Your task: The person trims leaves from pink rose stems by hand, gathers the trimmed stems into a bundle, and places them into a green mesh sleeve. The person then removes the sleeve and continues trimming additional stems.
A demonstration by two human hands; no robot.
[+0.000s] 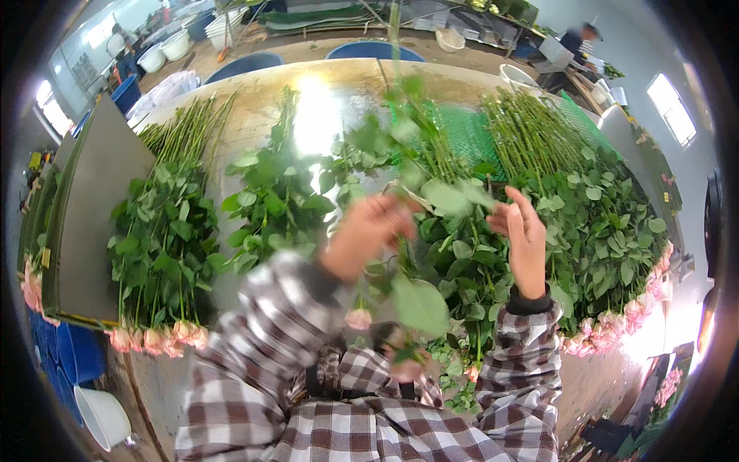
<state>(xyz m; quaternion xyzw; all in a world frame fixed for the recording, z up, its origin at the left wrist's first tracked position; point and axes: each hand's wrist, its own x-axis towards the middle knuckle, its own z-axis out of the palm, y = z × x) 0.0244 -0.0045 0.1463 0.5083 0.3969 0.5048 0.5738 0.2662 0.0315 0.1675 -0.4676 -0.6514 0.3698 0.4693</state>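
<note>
My left hand (372, 231) is blurred, its fingers closed around a leafy rose stem. The pink rose head (407, 369) of that stem hangs low, close to my body, with a large leaf (420, 306) above it. Opposite, my right hand (524, 245) has its fingers apart beside a blurred leaf (450, 197); whether the fingertips touch it is unclear. Beneath both hands, rose stems with dense leaves (467, 271) lie on the metal table (248, 121). Another pink rose (359, 319) shows below my left wrist.
Rose bunches lie left (164, 231) and right (600, 231), heads towards me. An upright grey panel (98, 213) stands at left; green netting (467, 136) lies under the stems. Blue tubs (375, 51) are beyond the table. A person (577, 49) sits far right; another (120, 49) stands far left.
</note>
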